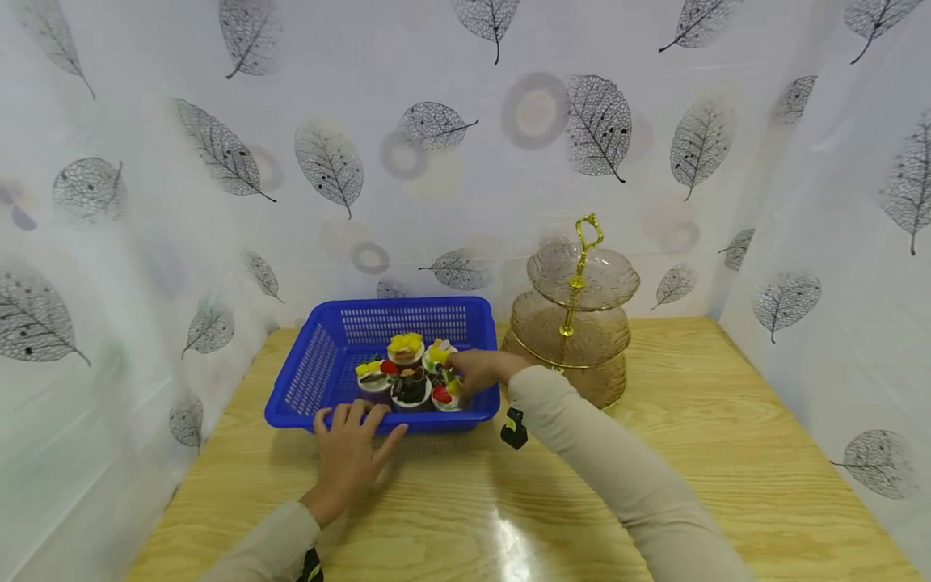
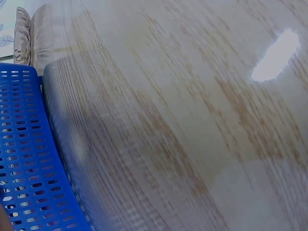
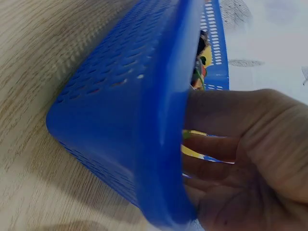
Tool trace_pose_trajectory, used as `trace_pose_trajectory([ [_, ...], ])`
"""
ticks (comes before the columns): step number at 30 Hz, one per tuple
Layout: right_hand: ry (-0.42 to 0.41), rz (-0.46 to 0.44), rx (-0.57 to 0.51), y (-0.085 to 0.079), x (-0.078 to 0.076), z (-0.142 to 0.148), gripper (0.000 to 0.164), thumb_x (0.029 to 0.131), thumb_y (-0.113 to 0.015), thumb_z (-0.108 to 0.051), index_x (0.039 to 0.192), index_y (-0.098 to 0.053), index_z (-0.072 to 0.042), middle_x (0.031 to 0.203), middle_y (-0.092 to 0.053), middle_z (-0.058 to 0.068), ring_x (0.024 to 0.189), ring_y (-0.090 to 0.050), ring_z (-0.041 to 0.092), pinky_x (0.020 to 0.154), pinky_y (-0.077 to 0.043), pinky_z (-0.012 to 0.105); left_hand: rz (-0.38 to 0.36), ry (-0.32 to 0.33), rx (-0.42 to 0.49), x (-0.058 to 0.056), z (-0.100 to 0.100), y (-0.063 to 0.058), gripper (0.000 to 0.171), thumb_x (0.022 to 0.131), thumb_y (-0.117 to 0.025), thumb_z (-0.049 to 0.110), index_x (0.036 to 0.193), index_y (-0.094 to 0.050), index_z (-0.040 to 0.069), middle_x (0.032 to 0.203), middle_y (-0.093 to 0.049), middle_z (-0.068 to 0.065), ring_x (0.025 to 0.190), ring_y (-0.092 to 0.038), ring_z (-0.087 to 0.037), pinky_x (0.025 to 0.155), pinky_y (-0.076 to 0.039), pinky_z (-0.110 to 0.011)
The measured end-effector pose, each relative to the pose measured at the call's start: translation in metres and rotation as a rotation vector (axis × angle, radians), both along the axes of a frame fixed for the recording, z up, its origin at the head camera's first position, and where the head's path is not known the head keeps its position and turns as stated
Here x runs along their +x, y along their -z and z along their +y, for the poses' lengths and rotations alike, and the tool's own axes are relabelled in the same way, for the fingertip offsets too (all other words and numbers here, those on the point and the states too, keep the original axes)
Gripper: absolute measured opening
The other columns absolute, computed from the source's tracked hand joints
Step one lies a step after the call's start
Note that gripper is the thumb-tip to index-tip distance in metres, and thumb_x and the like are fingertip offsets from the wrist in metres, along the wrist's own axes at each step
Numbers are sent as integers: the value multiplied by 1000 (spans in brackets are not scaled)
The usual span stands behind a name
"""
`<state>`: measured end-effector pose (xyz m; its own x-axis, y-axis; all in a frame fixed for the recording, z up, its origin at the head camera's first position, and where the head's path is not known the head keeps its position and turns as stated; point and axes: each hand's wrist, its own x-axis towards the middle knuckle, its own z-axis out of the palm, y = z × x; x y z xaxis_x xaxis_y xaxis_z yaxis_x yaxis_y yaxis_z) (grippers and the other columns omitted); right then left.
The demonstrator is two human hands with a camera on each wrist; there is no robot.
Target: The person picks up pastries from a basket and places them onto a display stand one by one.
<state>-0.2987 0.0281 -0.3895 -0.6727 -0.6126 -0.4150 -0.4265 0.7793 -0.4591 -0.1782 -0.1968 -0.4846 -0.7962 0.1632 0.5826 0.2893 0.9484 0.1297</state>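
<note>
A blue slotted plastic basket [image 1: 327,315] stands on the table with several small dessert cups in it. One cup is topped with dark chocolate pieces [image 1: 410,390], another with yellow fruit [image 1: 405,346], and one at the right front has a red and yellow topping [image 1: 445,394]. My left hand [image 1: 349,453] rests on the basket's front rim, fingers spread over it. My right hand [image 1: 480,370] reaches over the right rim, thumb and fingers at the right-front cup. In the right wrist view the rim hides these fingertips [image 3: 211,113], so I cannot tell whether they grip the cup.
Right behind the basket's right side stands a three-tier stand [image 1: 570,323] of amber-tinted plates with a gold handle. Pale wood-grain tabletop [image 1: 698,453] extends in front and to the right. A white curtain [image 1: 465,186] with leaf prints encloses the back and sides.
</note>
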Motion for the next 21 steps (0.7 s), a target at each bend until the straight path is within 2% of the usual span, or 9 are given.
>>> trace_pose_trajectory([
  [6, -16, 71, 121, 1, 8, -10, 65, 81, -72, -5, 139, -42, -8, 130, -56, 8, 114, -54, 18, 93, -46, 34, -7, 6, 9, 1, 0, 0, 44, 87, -58, 57, 103, -68, 17, 98, -60, -10, 95, -53, -34, 92, -24, -62],
  [12, -35, 162, 170, 9, 13, -17, 51, 85, -63, 4, 132, -45, -7, 128, -56, 9, 118, -54, 20, 100, -43, 35, 4, 8, 11, 0, -1, 0, 47, 88, -55, 59, 102, -68, 16, 97, -60, -9, 95, -53, -34, 92, -25, -61],
  [15, -46, 201, 186, 12, 15, -19, 51, 87, -61, 4, 134, -42, -6, 131, -53, 11, 122, -52, 23, 103, -41, 36, 10, 7, 11, 0, -1, 0, 47, 88, -56, 59, 102, -68, 16, 97, -60, -9, 94, -53, -34, 92, -25, -61],
  [18, -50, 229, 192, 16, 15, -19, 54, 87, -64, -1, 135, -40, -5, 134, -49, 14, 122, -51, 26, 103, -40, 37, 10, 7, 13, 0, -1, 0, 46, 87, -57, 58, 102, -68, 16, 97, -60, -10, 94, -53, -34, 92, -25, -61],
  [21, -60, 253, 165, 17, 12, -16, 55, 84, -69, -6, 132, -43, -4, 127, -50, 13, 113, -55, 24, 98, -44, 36, 9, 6, 13, 0, -1, 0, 45, 87, -58, 57, 102, -68, 16, 96, -60, -10, 94, -53, -34, 92, -25, -61],
])
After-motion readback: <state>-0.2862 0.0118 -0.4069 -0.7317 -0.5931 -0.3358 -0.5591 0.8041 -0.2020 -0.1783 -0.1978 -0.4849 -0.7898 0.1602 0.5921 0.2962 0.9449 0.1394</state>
